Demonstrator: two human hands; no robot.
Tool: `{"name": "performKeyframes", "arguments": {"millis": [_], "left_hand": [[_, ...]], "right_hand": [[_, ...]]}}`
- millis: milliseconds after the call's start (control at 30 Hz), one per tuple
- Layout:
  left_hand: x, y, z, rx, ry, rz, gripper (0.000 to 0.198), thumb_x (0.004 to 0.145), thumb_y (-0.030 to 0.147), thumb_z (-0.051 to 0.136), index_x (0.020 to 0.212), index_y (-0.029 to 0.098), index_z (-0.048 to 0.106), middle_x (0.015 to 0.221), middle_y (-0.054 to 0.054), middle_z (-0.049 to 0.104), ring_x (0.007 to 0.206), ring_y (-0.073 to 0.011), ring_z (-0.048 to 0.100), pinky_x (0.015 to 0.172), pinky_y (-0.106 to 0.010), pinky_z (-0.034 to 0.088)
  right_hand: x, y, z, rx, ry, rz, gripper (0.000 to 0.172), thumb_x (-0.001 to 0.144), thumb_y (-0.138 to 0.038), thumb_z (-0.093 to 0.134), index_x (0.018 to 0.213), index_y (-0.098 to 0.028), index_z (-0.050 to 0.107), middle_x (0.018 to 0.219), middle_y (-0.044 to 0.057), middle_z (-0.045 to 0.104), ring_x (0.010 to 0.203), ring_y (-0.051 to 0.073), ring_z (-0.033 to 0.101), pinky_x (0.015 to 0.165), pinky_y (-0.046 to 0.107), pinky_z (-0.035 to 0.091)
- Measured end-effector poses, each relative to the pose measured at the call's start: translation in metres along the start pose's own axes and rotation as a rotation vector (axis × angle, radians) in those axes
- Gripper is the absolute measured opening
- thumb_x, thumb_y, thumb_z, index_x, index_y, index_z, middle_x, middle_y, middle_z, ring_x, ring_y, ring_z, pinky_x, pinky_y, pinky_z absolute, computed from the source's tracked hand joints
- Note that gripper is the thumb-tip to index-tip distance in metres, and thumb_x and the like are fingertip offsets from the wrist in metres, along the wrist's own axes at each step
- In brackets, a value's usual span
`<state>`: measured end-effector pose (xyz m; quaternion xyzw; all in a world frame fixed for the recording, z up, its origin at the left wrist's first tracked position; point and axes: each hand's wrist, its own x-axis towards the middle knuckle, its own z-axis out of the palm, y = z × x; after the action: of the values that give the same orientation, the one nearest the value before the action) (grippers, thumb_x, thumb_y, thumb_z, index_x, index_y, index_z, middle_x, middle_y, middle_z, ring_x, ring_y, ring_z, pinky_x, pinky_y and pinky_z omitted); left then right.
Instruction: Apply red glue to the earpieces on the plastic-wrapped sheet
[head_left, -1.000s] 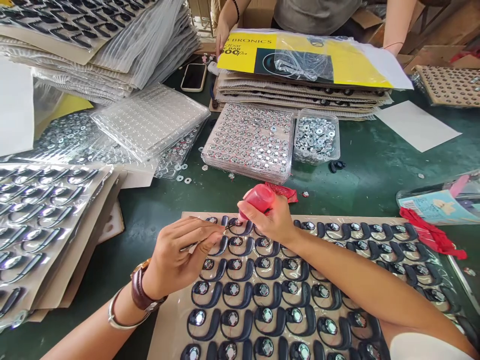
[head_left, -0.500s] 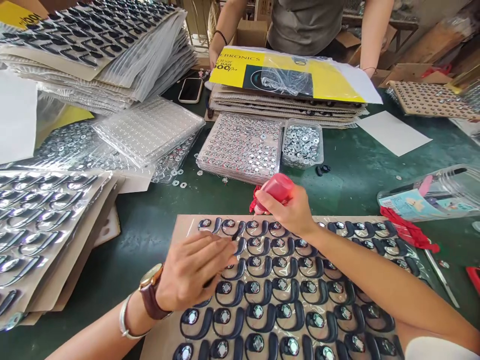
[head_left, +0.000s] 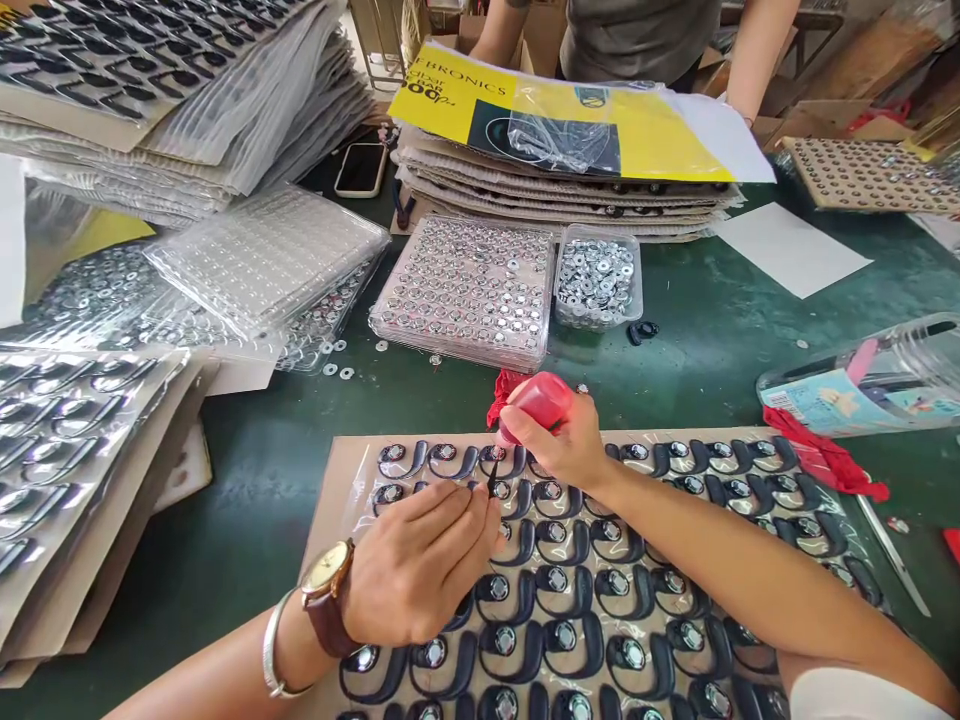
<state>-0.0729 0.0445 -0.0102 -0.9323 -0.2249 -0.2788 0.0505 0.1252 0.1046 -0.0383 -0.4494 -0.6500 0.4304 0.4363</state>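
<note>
A red squeeze bottle [head_left: 541, 402] is gripped in my right hand [head_left: 574, 445], its nozzle tilted down to the left over the back row of a board. My left hand [head_left: 427, 560] is closed on tweezers [head_left: 492, 478]; only their thin dark tip shows, near the bottle's nozzle. Below both hands lies the cardboard board [head_left: 326, 500], bearing rows of black hook-shaped parts [head_left: 499, 585] with round silver speaker units under clear film. My left fingers hide some of these parts. A red cloth [head_left: 504, 392] lies just behind the bottle.
At the back are a tray of small round parts [head_left: 465, 290], a tub of washers [head_left: 596, 280] and a stack under a yellow sheet [head_left: 652, 140]. Board stacks [head_left: 82, 500] stand left. A clear jar [head_left: 862, 380] and a metal blade-like strip [head_left: 892, 555] lie right. Another person stands opposite.
My left hand has moved right, bringing the tweezers' tip to the back row. The bottle has dropped slightly, closer to the same spot. The camera view has shifted slightly.
</note>
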Motion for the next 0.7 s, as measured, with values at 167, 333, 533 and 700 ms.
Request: {"name": "performKeyframes", "arguments": {"millis": [167,333,533,700], "left_hand": [[-0.0050,0.0032,0.0011,0.025,-0.015,0.024,0.021,0.086,0.012,0.059,0.103,0.002,0.066,0.098,-0.014,0.071,0.091,-0.0236,0.067,0.080,-0.036,0.056],[-0.0061,0.0016,0.0001,0.018,-0.024,0.018,0.021,0.086,0.013,0.059,0.104,0.003,0.065,0.100,-0.013,0.070,0.093,-0.0233,0.067,0.082,-0.036,0.055],[-0.0067,0.0008,-0.0004,0.005,-0.037,0.020,0.022,0.086,0.015,0.061,0.105,0.004,0.066,0.101,-0.013,0.071,0.094,-0.0233,0.067,0.084,-0.037,0.054],[-0.0083,0.0009,0.0003,-0.004,-0.035,0.003,0.024,0.085,0.014,0.063,0.106,0.003,0.065,0.102,-0.013,0.070,0.094,-0.0238,0.067,0.084,-0.037,0.054]], "right_hand": [[-0.0003,-0.0006,-0.0007,-0.065,-0.007,-0.003,0.029,0.088,-0.044,0.059,0.072,-0.020,0.062,0.062,0.000,0.067,0.059,0.013,0.061,0.069,0.029,0.050],[0.0016,-0.0010,-0.0013,-0.137,0.047,-0.011,0.032,0.087,-0.047,0.059,0.071,-0.020,0.060,0.063,0.001,0.066,0.060,0.014,0.061,0.069,0.030,0.050],[0.0013,-0.0001,-0.0011,-0.149,0.066,0.011,0.033,0.086,-0.049,0.058,0.070,-0.020,0.059,0.063,0.001,0.066,0.060,0.014,0.060,0.069,0.030,0.050],[-0.0003,0.0023,-0.0016,-0.085,0.104,0.037,0.031,0.087,-0.048,0.058,0.076,-0.020,0.061,0.060,0.000,0.063,0.057,0.014,0.059,0.063,0.029,0.051]]}}
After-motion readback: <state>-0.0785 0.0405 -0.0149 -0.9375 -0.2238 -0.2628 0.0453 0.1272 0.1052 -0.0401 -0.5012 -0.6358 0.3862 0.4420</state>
